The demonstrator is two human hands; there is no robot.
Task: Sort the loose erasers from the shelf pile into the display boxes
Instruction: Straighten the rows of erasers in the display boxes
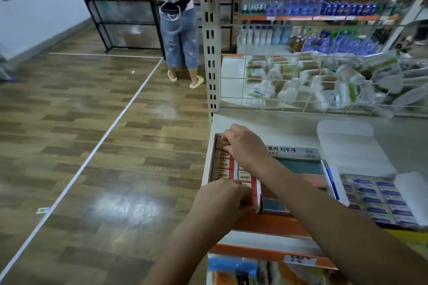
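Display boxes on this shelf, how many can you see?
2: the red eraser box at the shelf's left end under both hands, and the blue eraser box to its right. Others may sit beyond the right edge.

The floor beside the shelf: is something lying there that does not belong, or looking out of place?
Yes. A small green and white scrap lies on the wooden floor beside the white floor line, and a tiny white bit lies farther back. Both look like dropped litter; what they are is too small to tell.
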